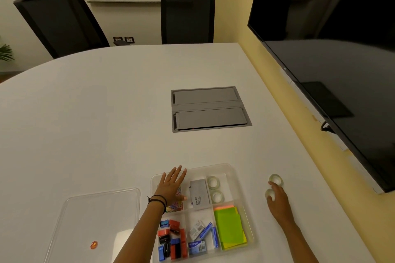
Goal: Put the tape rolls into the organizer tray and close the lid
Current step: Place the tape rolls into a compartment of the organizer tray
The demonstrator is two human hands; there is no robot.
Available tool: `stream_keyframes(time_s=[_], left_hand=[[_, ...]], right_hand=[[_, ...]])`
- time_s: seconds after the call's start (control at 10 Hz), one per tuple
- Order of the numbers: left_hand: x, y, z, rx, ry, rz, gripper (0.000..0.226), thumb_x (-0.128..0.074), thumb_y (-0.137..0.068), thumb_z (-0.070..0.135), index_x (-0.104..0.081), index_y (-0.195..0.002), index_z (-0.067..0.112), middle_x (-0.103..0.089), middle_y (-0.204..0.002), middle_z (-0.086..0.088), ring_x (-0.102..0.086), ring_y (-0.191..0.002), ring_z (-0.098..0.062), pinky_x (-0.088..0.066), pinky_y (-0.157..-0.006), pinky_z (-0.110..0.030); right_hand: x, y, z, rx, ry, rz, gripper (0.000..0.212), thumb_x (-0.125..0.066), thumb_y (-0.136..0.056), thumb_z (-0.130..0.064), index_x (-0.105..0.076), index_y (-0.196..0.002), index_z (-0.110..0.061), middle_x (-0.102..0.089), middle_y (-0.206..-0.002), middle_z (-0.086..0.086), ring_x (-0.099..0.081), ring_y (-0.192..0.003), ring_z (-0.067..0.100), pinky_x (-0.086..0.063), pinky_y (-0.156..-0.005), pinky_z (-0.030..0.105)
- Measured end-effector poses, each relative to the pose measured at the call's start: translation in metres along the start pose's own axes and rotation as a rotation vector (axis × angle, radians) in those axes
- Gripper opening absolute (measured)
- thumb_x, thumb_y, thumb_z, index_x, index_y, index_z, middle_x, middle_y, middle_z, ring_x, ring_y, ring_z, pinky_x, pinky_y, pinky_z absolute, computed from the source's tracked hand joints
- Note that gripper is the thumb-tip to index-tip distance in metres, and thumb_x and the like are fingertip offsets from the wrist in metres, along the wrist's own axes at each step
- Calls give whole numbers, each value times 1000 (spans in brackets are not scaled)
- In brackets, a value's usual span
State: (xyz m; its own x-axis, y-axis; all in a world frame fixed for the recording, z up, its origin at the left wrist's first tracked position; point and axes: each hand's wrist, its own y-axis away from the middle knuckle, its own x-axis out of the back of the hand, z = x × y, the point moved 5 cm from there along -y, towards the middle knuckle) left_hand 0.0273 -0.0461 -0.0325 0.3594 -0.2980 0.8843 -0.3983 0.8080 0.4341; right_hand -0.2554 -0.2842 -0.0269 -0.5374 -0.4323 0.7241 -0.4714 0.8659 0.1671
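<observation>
A clear organizer tray (220, 167) with several compartments lies on the white table. Its far right compartment holds two clear tape rolls (213, 182), (217, 196). Two more tape rolls sit on the table to the tray's right: one (276, 179) just past my fingertips, the other (269, 193) under my fingers. My right hand (277, 200) rests on that nearer roll, fingers curled over it. My left hand (173, 186) lies flat with fingers spread over the tray's far left compartment. The clear lid (96, 220) lies flat to the tray's left.
The tray also holds a grey Camlin box (199, 195), green sticky notes (229, 226), staple boxes and coloured sharpeners. A grey cable hatch (210, 109) is set into the table (106, 124) farther away. A large dark screen (333, 49) hangs at the right; two black chairs stand beyond.
</observation>
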Motion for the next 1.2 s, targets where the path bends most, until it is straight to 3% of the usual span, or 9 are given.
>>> stream_keyframes(time_s=[0.2,0.4,0.8,1.0,1.2], left_hand=[[-1,0,-1,4,19,8,95,-56,-87,51,9,-148,20,14,-160,-8,8,-149,-26,1,-120,-48],[-3,-1,-1,7,18,12,95,-56,-87,51,10,-149,21,14,-160,-8,8,-149,-26,1,-120,-48],[-4,-2,-1,6,6,8,95,-56,-87,50,10,-148,20,14,-160,-9,8,-149,-27,1,-120,-49],[-5,-3,-2,1,11,16,95,-56,-87,51,10,-148,20,14,-160,-9,8,-149,-27,1,-120,-49],[-5,-3,-2,1,-3,18,95,-56,-87,51,10,-148,20,14,-160,-9,8,-149,-28,0,-120,-49]], right_hand=[[-8,8,11,-7,164,-114,53,-55,-81,12,-45,-132,0,-43,-136,28,-40,-128,42,-34,-110,49],[-15,13,9,-49,200,-147,47,-53,-83,10,-50,-128,-3,-35,-142,26,-37,-131,40,-34,-111,44],[-23,23,0,-50,272,-113,47,-49,-76,15,-59,-116,-7,-50,-120,16,-49,-110,31,-48,-92,40],[-19,14,-22,-39,89,-68,41,-64,-76,3,-58,-115,-10,-52,-118,15,-52,-108,33,-50,-87,41],[-21,0,-66,6,-240,-3,34,-70,-80,-8,-59,-112,-13,-55,-109,7,-57,-97,24,-47,-81,31]])
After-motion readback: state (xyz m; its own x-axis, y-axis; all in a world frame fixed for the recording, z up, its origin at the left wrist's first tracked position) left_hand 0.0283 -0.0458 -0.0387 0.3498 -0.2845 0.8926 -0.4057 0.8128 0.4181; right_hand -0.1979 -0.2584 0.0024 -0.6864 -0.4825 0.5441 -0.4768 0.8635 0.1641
